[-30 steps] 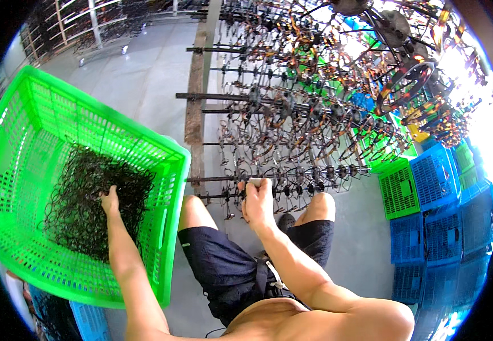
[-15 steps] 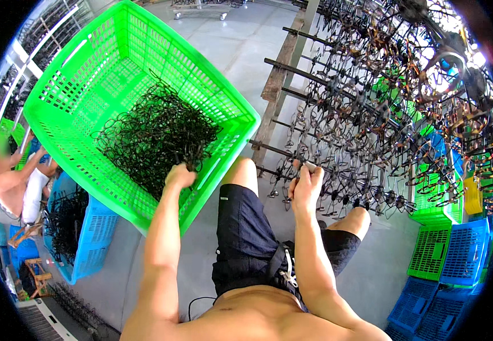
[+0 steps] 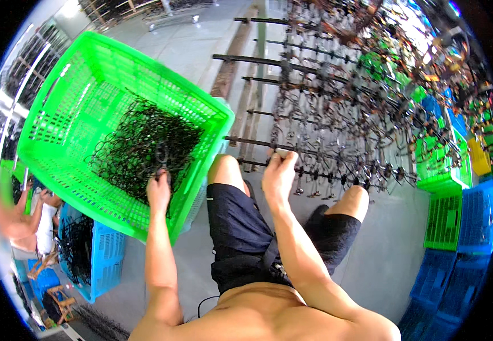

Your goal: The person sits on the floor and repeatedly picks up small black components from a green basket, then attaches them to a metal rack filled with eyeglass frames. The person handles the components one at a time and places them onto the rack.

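Observation:
A bright green plastic crate stands to my left, holding a tangled heap of thin black wire frames. My left hand reaches into the crate and pinches one black frame at the near edge of the heap. My right hand is closed around a dark horizontal rod of a rack, just past my knees. Several rods of that rack carry hanging dark frames. My knees and dark shorts lie between the two arms.
Green crates and blue crates are stacked at the right. A blue crate with more black frames stands at lower left, beside another person. Grey concrete floor lies beyond the green crate.
The view has swung, so the crate sits more upper left. My left hand stays in the heap of frames and my right hand stays on the rack rod.

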A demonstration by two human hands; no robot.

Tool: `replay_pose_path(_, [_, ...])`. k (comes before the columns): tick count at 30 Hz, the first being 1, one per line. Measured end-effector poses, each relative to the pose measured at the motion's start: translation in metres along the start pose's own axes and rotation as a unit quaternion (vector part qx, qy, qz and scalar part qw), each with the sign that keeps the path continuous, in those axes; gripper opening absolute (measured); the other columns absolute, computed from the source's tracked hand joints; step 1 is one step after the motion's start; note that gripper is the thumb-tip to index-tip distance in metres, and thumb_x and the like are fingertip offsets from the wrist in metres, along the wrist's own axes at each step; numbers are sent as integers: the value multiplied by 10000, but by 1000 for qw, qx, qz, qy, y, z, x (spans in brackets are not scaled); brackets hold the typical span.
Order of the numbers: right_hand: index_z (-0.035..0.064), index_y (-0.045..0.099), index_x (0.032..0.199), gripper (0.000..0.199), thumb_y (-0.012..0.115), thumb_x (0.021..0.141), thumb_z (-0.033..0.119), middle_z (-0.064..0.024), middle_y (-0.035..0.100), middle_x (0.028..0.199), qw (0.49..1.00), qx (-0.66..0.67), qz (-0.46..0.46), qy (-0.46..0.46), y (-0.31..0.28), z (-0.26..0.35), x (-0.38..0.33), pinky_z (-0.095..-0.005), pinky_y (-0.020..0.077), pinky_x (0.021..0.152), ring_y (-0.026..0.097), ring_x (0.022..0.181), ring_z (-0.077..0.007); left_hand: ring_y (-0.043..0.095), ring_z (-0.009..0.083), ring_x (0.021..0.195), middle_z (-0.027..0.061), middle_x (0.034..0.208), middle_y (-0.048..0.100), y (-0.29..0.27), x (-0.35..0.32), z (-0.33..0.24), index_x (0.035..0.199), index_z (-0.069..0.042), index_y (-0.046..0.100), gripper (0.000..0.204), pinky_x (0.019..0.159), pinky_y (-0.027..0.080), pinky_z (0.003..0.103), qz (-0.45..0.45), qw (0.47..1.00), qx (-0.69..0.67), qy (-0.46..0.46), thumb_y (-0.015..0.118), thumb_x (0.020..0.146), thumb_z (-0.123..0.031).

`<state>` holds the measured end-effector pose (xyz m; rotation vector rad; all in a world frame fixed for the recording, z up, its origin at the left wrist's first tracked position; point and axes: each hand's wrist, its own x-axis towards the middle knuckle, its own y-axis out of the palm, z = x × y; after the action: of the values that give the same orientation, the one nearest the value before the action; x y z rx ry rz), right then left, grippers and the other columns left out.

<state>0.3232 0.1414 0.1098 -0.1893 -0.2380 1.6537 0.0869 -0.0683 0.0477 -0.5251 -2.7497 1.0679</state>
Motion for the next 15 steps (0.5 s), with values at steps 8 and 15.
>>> replay_pose_path(8, [22, 416, 1010, 153, 450, 923, 143, -155, 623, 764, 995, 96, 16, 19, 5, 1, 15, -379, 475, 645, 625, 701, -308, 607, 250, 748, 105, 918, 633, 7, 8, 10, 1054, -16, 583, 292, 631, 455, 380, -90, 983, 21, 156, 518, 891, -249])
replay_pose_path(15, [8, 449, 974, 140, 485, 914, 129, -82, 575, 735, 982, 179, -46, -33, 21, -20, 14, -290, 463, 571, 568, 635, -139, 558, 99, 671, -15, 847, 556, 0, -4, -13, 1087, -103, 529, 245, 528, 378, 231, 108, 921, -344, -148, 545, 843, -98])
